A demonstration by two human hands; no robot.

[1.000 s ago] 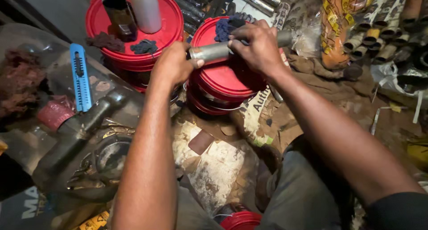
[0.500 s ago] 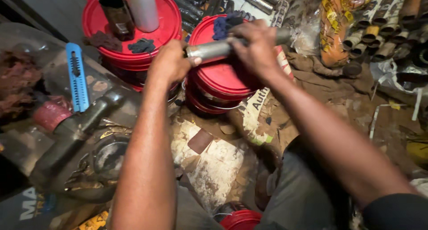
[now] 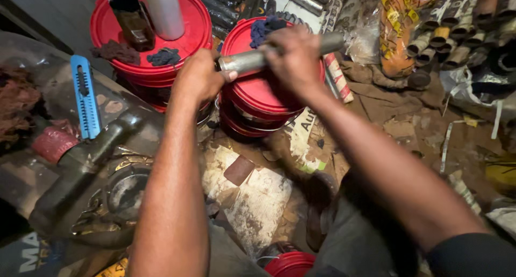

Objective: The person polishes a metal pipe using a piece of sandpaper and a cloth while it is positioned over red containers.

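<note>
1. Cluttered workshop floor (image 3: 252,202) fills the view, strewn with torn cardboard, paper scraps and dirt.
2. Both hands hold a grey metal tube (image 3: 252,59) level above a stack of red buckets (image 3: 258,94).
3. The right hand (image 3: 295,56) wraps closed around the middle of the tube, fingers curled over its top.
4. The left hand (image 3: 199,78) is closed at the tube's left end, the thumb pressed against the rim.
5. A dark blue rag (image 3: 266,27) lies on the lid of that stack, just behind the tube.
6. To the left stands a second red bucket (image 3: 188,38); on its lid are a white cylinder (image 3: 164,11), a dark brown bottle (image 3: 131,22) and two small dark rags (image 3: 164,56).
7. A blue utility knife (image 3: 86,97) lies on a grimy metal surface (image 3: 48,89) at the left, beside a heavy dark metal bar (image 3: 80,169).
8. Rows of rusty pipe ends (image 3: 451,40) lie at the upper right, well apart from the hands.
9. Another red lid (image 3: 290,263) shows at the bottom edge, between the person's knees.
10. The person's forearms cross the middle of the view and hide part of the floor.
</note>
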